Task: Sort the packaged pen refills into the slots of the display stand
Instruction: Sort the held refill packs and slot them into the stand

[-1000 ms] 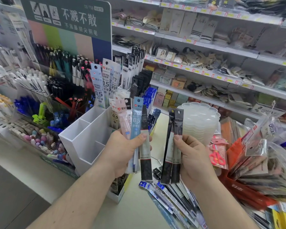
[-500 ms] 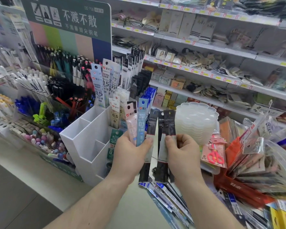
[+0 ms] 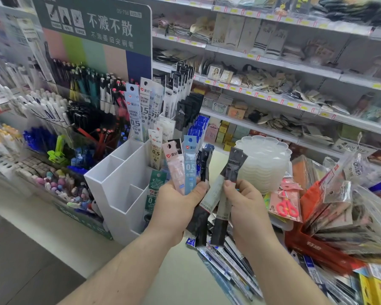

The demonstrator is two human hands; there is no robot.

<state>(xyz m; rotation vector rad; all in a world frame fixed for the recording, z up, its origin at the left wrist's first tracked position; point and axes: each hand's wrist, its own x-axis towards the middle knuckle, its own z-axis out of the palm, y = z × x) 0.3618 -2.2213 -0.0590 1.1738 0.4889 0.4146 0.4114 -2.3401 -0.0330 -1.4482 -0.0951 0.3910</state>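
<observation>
The display stand point(image 3: 119, 186) has open front slots, while refill packs point(image 3: 145, 106) crowd its back slots.

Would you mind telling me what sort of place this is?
Most likely a stationery shop: racks of pens, wall shelves with yellow price tags, and a white display stand holding packaged refills.

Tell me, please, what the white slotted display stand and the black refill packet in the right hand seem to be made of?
The display stand looks like rigid white plastic, matt to slightly satin: thin, flat, even walls with crisp edges. The black refill packet pinched by the right hand seems to be thin plastic film, perhaps with a printed card inside: it shows a faint sheen and bends slightly.
</observation>
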